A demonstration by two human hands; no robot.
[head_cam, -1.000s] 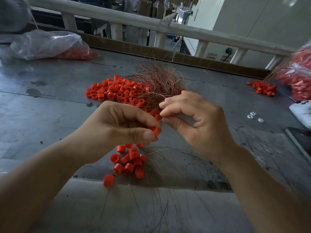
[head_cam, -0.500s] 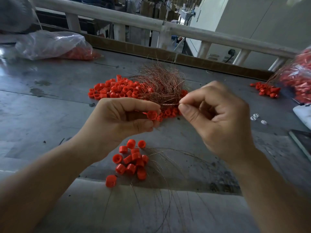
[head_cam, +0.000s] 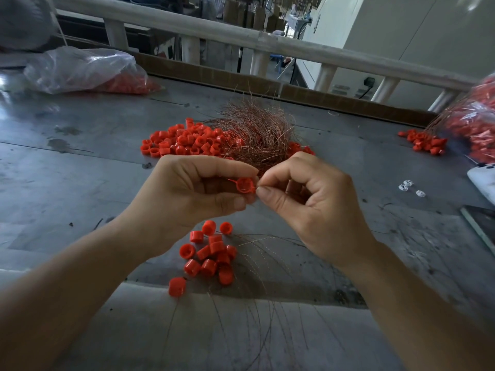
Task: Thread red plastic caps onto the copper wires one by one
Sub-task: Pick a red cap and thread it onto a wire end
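While held just in front of the copper wire tangle [head_cam: 257,137], the red plastic cap [head_cam: 244,185], small, round and hollow, sits pinched between left hand [head_cam: 192,199] thumb and forefinger; the right hand [head_cam: 316,207] pinches a fine copper wire [head_cam: 232,181] at its rim.

One red cap [head_cam: 245,185], a short open-ended cylinder, sits just above the centre of the frame in the grip of the left hand [head_cam: 187,199], its hollow mouth facing the camera. A fine wire [head_cam: 230,180] pokes out at its left side; the right hand [head_cam: 308,207] pinches at its right edge.

Above them a broad pile of caps [head_cam: 182,141] lies on the surface, touching a bushy tangle of copper wires [head_cam: 257,132] to its right. Below the hands lies a small cluster of caps [head_cam: 211,255], tipped every way, with a single cap [head_cam: 177,286] just apart at its lower left. Thin loose wires [head_cam: 262,317] fan toward the bottom edge. A smaller heap of caps [head_cam: 426,141] lies at the right.
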